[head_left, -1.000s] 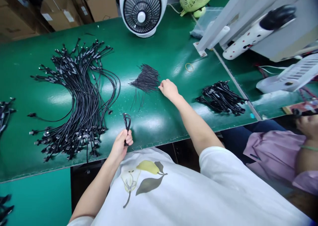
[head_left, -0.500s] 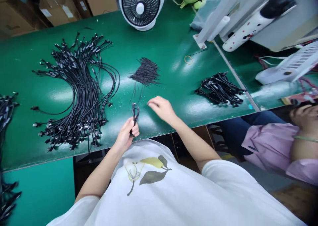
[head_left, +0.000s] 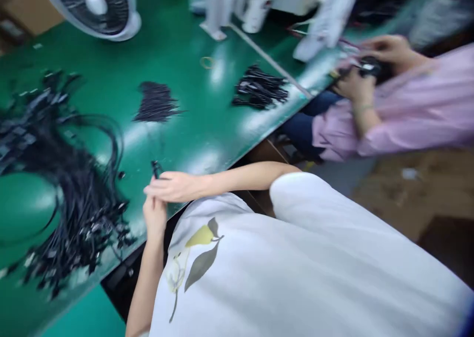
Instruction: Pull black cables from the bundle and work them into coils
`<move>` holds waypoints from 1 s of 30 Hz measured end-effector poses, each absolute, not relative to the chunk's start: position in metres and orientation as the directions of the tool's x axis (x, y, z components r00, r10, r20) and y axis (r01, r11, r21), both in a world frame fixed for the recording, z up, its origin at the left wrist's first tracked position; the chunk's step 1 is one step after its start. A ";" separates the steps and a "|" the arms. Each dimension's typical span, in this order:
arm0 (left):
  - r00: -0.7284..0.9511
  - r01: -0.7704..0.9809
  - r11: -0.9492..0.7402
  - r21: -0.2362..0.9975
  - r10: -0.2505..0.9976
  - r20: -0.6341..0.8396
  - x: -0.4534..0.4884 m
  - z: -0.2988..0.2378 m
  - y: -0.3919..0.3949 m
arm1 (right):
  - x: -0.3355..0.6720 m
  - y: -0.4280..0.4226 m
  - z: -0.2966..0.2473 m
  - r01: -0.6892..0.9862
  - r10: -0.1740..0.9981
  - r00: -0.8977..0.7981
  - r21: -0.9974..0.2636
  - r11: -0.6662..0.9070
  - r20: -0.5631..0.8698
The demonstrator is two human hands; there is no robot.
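Right hand: laid across the left one and touching it, down by the bench edge. Honestly can't tell if it's gripping anything itself, fingers overlap too much.
Left hand: partly covered by the right, clamped on a black cable that pokes up past the fingers.
Green bench: shiny, lots of glare, stuff spread all over it.
Co-worker in pink: seated off to the right, both hands at some dark item, too blurry to name.
Big cable heap: long black ones sprawled left of the hands, pretty smeared.
Fan: white, dark grille, toward the back of the bench.
Small cable pile: black too, near the edge on the co-worker's side.
Thin black strips: stacked beyond the hands, between both cable lots.
Yellow ring: skinny little loop lying flat, further back than the strips.
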State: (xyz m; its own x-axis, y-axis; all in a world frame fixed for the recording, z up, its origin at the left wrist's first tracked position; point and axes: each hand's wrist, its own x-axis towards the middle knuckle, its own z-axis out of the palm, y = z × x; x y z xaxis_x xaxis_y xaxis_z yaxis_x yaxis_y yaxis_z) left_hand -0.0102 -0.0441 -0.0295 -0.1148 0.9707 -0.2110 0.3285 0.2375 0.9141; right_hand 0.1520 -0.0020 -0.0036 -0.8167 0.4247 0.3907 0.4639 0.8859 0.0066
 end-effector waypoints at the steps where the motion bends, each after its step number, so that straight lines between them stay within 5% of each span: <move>1: -0.094 0.389 0.246 0.888 0.969 -0.228 -0.015 -0.031 -0.042 | 0.153 -0.001 -0.004 0.459 0.409 -0.817 0.030 0.888 0.407; 4: -0.019 0.329 0.290 0.898 0.953 -0.301 -0.023 -0.035 -0.031 | 0.156 0.000 -0.010 0.466 0.420 -0.822 0.033 0.884 0.384; 8: 0.114 0.140 0.552 0.822 0.816 -0.567 -0.021 -0.029 -0.025 | 0.160 -0.009 -0.029 0.445 0.426 -0.806 -0.055 0.894 0.411; 14: 0.217 0.148 0.709 0.690 0.657 -0.722 0.003 -0.015 -0.027 | 0.181 -0.027 -0.036 0.469 0.466 -0.743 -0.122 0.875 0.480; 19: 0.288 0.212 0.739 0.640 0.578 -0.763 0.029 -0.016 -0.029 | 0.204 -0.032 -0.017 0.464 0.469 -0.836 -0.088 0.881 0.285; 25: 0.380 0.216 0.735 0.642 0.542 -0.749 0.042 -0.020 -0.035 | 0.190 -0.034 -0.014 0.517 0.519 -0.853 -0.239 0.822 -0.058; 30: 0.367 0.186 0.710 0.679 0.591 -0.718 0.038 -0.017 -0.040 | 0.180 -0.035 -0.014 0.510 0.501 -0.860 -0.186 0.840 -0.097</move>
